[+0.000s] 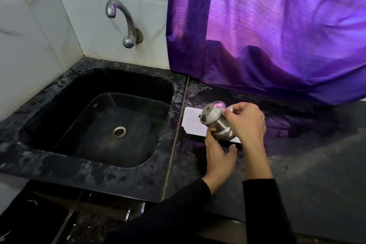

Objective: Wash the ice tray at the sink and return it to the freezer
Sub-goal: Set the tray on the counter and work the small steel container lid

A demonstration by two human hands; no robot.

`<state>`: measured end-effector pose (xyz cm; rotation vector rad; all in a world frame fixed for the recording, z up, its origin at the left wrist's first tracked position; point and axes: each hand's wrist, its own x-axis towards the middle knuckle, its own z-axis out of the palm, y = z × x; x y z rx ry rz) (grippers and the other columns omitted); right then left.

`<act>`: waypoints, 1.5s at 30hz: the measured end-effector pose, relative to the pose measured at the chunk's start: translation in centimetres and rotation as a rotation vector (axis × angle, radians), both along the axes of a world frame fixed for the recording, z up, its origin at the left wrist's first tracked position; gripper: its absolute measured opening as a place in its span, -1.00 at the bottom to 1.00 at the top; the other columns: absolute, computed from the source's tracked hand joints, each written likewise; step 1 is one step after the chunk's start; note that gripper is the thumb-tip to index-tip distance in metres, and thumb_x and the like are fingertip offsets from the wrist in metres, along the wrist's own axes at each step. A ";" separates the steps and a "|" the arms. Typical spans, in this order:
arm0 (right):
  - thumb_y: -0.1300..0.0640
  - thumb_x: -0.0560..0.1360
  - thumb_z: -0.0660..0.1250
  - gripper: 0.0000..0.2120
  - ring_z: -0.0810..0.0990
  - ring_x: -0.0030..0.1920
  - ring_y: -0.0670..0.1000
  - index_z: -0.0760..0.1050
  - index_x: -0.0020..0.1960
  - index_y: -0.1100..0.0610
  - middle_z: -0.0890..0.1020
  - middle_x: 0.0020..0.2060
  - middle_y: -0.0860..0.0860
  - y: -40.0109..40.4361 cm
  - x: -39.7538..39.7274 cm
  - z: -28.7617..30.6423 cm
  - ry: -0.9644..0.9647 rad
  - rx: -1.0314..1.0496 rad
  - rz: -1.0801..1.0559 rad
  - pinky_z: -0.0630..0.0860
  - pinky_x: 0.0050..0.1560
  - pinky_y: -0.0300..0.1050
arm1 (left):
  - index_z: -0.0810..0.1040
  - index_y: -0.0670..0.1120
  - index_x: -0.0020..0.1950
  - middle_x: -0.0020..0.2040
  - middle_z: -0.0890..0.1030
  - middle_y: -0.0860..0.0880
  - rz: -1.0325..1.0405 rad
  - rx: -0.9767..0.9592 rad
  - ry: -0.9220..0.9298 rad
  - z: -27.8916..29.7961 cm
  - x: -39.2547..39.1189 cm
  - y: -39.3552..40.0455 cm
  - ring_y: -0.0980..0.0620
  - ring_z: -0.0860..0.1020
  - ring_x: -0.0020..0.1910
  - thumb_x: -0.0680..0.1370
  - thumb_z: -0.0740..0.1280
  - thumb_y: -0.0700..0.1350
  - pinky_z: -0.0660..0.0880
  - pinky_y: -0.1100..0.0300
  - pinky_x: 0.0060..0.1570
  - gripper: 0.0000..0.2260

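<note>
One white plastic ice tray with round moulds (193, 120) lies flat on the black speckled stone bench (297, 154), just right of the one black square sink (59, 89) and partly hidden behind the hands. One small steel pot with a hinged lid (215, 123) is held tilted over the tray, lid open, and a thin stream of water runs from it onto the tray. The right hand (245, 123) grips the pot from its right side, fingers curled round it. The left hand (217, 156) supports the pot from below, fingers loosely spread, thumb apart. One curved chrome tap (122, 20) projects from the white tiled wall (29, 36) above the sink. One purple curtain (277, 26) hangs behind the bench.
</note>
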<state>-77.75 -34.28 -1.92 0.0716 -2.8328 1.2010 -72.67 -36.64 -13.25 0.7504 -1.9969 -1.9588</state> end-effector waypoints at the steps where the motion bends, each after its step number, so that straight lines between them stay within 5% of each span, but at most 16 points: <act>1: 0.00 0.41 0.39 -0.90 0.58 -0.05 0.06 0.61 -0.13 0.00 0.66 -0.16 -0.05 0.0 0.0 0.0 0.001 -0.004 -0.001 0.39 -0.08 -0.11 | 0.07 0.07 0.53 0.40 0.38 -0.03 -0.006 -0.001 -0.001 0.2 0.1 0.0 0.03 0.38 0.38 0.33 0.33 0.02 0.37 -0.03 0.36 -0.19; 13: -0.03 0.39 0.41 -0.90 0.60 -0.08 0.01 0.60 -0.22 -0.02 0.66 -0.25 -0.08 0.8 -0.4 -0.3 -0.030 -0.156 -0.042 0.49 -0.08 -0.06 | 0.09 -0.02 0.54 0.45 0.30 -0.06 0.003 -0.062 0.020 1.3 0.3 -0.3 -0.04 0.37 0.40 0.35 0.33 -0.02 0.37 -0.05 0.36 -0.21; 21: 0.08 0.37 0.48 -0.90 0.60 -0.25 -0.03 0.61 -0.27 0.07 0.66 -0.36 -0.04 1.7 -2.2 -2.7 -0.140 -0.563 -0.074 0.57 -0.03 0.03 | 0.29 -0.08 0.44 0.32 0.34 0.04 0.079 -0.066 0.073 2.9 -0.6 -3.0 0.10 0.34 0.31 0.53 0.29 -0.24 0.27 0.26 0.26 -0.52; 25: 0.22 0.45 0.43 -0.92 0.59 -0.22 -0.03 0.59 -0.22 0.15 0.64 -0.30 0.03 1.8 -2.6 -3.9 -0.206 -0.785 -0.072 0.56 -0.03 -0.08 | 0.26 -0.11 0.49 0.46 0.33 -0.04 0.120 -0.071 0.064 3.2 -1.5 -4.6 0.03 0.30 0.43 0.59 0.19 -0.24 0.25 0.20 0.36 -0.55; 32: 0.28 0.53 0.33 -0.93 0.58 -0.19 -0.12 0.54 -0.12 0.17 0.62 -0.18 0.03 1.5 -2.9 -5.9 -0.273 -1.014 -0.062 0.56 -0.21 -0.38 | 0.31 -0.09 0.47 0.41 0.44 -0.03 0.125 -0.061 0.050 3.2 -3.4 -6.5 0.02 0.38 0.40 0.59 0.15 -0.28 0.30 0.16 0.38 -0.57; 45: 0.26 0.56 0.29 -0.91 0.55 -0.16 -0.08 0.53 -0.11 0.16 0.61 -0.20 0.02 -0.5 -7.4 -7.2 -0.322 -1.069 -0.053 0.51 -0.04 -0.23 | 0.37 -0.14 0.42 0.33 0.50 -0.09 0.086 -0.005 0.123 3.2 -8.2 -9.2 0.04 0.47 0.27 0.59 0.12 -0.35 0.41 0.13 0.31 -0.60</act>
